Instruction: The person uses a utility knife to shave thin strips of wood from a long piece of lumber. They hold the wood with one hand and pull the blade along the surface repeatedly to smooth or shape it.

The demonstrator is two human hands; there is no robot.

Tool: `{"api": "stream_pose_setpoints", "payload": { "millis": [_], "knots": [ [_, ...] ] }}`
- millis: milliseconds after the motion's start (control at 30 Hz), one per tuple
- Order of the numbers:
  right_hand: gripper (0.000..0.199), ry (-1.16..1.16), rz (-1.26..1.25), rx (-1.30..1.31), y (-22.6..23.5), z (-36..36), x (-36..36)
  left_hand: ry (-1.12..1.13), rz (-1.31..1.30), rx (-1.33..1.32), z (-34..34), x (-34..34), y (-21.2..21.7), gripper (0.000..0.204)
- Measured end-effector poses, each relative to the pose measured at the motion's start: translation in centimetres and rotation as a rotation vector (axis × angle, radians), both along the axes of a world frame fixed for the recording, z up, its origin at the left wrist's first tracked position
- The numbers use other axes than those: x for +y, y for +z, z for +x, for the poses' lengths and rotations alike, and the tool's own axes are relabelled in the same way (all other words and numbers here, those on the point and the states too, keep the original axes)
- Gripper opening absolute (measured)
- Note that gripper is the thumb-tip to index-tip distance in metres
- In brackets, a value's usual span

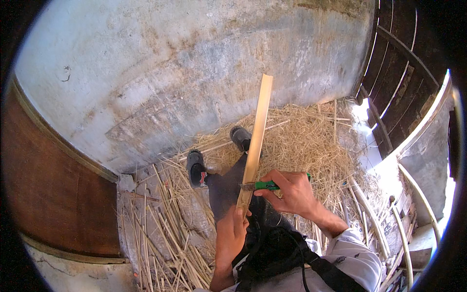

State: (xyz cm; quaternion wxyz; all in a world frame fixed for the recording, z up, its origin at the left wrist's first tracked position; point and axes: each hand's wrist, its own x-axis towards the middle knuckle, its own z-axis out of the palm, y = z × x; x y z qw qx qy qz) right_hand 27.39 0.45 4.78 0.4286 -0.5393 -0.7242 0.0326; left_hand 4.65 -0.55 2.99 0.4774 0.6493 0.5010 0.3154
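Note:
A long, pale strip of split bamboo [258,131] slants up and away from me, its far end raised in front of the wall. My left hand [233,228] is closed round its near end. In my right hand [290,192] is a knife with a green handle [266,185], gripped with the fingers wrapped about it. Its short blade [247,186] lies across the strip, touching it a little above my left hand. The strip runs over my dark trouser legs, and the blade's edge is too small to make out.
Pale shavings [301,141] cover the floor beyond my shoes [196,168]. Several thin sticks [170,238] lie at the left, and thicker poles [369,214] at the right. A stained wall [194,73] stands ahead, a brown door panel [58,180] at left, dark slatted boards [404,73] at far right.

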Motion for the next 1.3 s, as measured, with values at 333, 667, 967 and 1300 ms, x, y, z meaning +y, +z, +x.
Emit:
{"api": "stream_pose_setpoints", "payload": {
  "millis": [333,667,967,1300],
  "knots": [
    [0.026,0.034,0.008,-0.001,-0.7,0.0,0.8,-0.017,0.004,0.041,-0.4,0.3,-0.6,0.037],
    [0.029,0.034,0.004,-0.048,-2.0,0.1,1.1,0.023,0.110,0.086,-0.3,-0.2,-0.8,0.041],
    [0.028,0.042,0.030,-0.043,-2.2,-0.1,1.3,0.016,0.209,0.147,-0.4,-0.3,-1.1,0.047],
    [0.028,0.048,0.071,-0.057,-2.6,0.0,1.6,0.045,0.222,0.151,-0.5,-0.6,-1.1,0.047]
  ]
}}
